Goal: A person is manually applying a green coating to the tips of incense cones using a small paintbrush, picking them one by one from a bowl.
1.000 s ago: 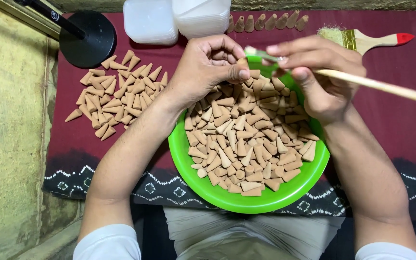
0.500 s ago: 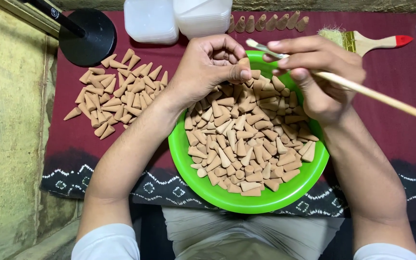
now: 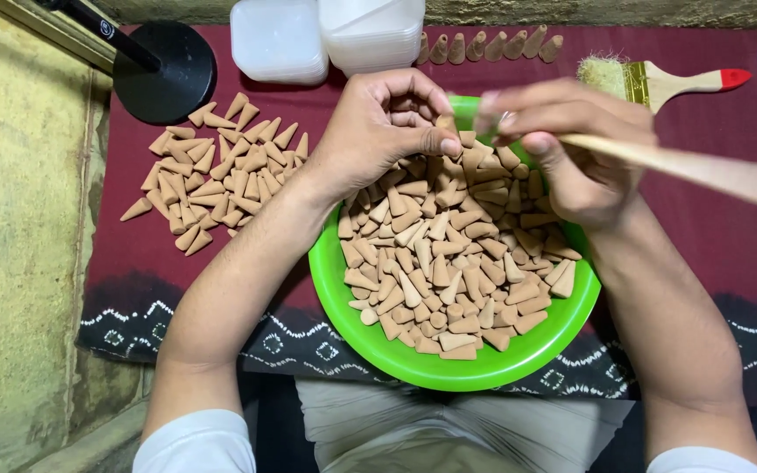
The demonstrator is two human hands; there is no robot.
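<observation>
A green bowl (image 3: 519, 363) rests in front of me, filled with several tan clay cones (image 3: 449, 263). My left hand (image 3: 383, 131) hovers over the bowl's far rim and pinches one small cone between thumb and fingers. My right hand (image 3: 562, 149) is beside it, gripping a thin wooden-handled brush (image 3: 703, 171) whose handle runs off to the right; its tip meets the cone held by the left hand. The brush tip itself is blurred.
A loose pile of cones (image 3: 216, 171) lies on the maroon cloth (image 3: 729, 236) to the left. Far side: a black round stand base (image 3: 168, 70), two white plastic containers (image 3: 326, 35), a row of upright cones (image 3: 488, 48), and a wide paintbrush with a red-tipped handle (image 3: 659, 81).
Both hands stay over the bowl's far rim; the right hand and brush have shifted slightly, working at the cone pinched in the left hand.
</observation>
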